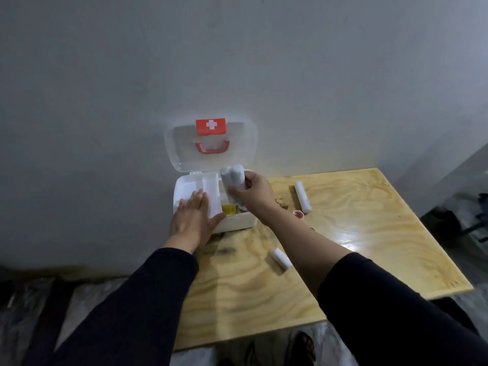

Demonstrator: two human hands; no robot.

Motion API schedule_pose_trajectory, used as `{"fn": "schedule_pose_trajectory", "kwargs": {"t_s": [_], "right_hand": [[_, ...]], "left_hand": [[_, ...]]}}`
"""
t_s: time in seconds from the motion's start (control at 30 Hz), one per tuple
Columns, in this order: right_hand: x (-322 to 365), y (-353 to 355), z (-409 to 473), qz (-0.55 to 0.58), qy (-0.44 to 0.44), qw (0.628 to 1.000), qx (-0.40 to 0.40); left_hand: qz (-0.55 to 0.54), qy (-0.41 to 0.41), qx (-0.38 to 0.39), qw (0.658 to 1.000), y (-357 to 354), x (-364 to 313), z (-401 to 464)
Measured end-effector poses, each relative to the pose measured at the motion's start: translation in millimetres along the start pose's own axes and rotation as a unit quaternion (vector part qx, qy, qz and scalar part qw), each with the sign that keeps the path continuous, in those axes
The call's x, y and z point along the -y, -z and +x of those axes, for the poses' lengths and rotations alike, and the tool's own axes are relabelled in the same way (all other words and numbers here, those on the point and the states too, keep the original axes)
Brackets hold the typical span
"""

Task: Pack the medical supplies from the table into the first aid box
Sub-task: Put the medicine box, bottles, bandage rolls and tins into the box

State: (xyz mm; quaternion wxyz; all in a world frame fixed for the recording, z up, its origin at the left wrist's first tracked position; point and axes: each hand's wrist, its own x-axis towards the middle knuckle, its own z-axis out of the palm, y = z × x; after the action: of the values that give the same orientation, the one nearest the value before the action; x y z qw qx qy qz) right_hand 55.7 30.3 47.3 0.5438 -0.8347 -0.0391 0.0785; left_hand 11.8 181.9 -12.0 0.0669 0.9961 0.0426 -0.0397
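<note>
Now worktop [356, 233] carries first aid box [237, 223], lid up. Left hand [194, 216] flat on inner tray [190, 187], fingers spread, gripping nothing. Right hand [254, 194] clamps two bandage rolls [232, 178], long axis near upright, directly above open right compartment. Inside: yellow packet [228, 209]. Long roll [302, 196], short roll [282, 258] lie right of box, nearer right hand.

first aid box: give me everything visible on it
The first aid box is a white plastic case at the table's far left corner, against the wall. Its clear hinged lid stands open and upright, with a red handle and a red label bearing a white cross. A white divided tray sits across the left part; the left hand rests flat on it. The right hand holds two white rolls above the open right side, where something yellow shows.
</note>
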Motion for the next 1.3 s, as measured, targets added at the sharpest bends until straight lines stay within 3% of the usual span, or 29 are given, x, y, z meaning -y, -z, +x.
{"fn": "schedule_pose_trajectory", "kwargs": {"t_s": [0.17,0.5,0.97,1.13,1.3], "right_hand": [[-10,-24,6,-0.092,-0.018,0.996,-0.002],[-6,-27,-1,-0.083,0.001,0.996,-0.042],[-11,-12,3,-0.108,0.024,0.994,-0.012],[-5,17,-4,-0.095,0.054,0.991,-0.073],[-41,38,-24,-0.17,-0.011,0.981,-0.091]], "left_hand": [[-0.009,-0.015,0.031,0.999,-7,5,5],[0.0,-0.013,0.027,1.0,-10,7,2],[-0.002,-0.01,0.03,0.999,-4,5,-1],[0.001,-0.006,0.03,1.0,-3,6,0],[0.0,-0.008,0.047,0.999,-7,7,1]]}}
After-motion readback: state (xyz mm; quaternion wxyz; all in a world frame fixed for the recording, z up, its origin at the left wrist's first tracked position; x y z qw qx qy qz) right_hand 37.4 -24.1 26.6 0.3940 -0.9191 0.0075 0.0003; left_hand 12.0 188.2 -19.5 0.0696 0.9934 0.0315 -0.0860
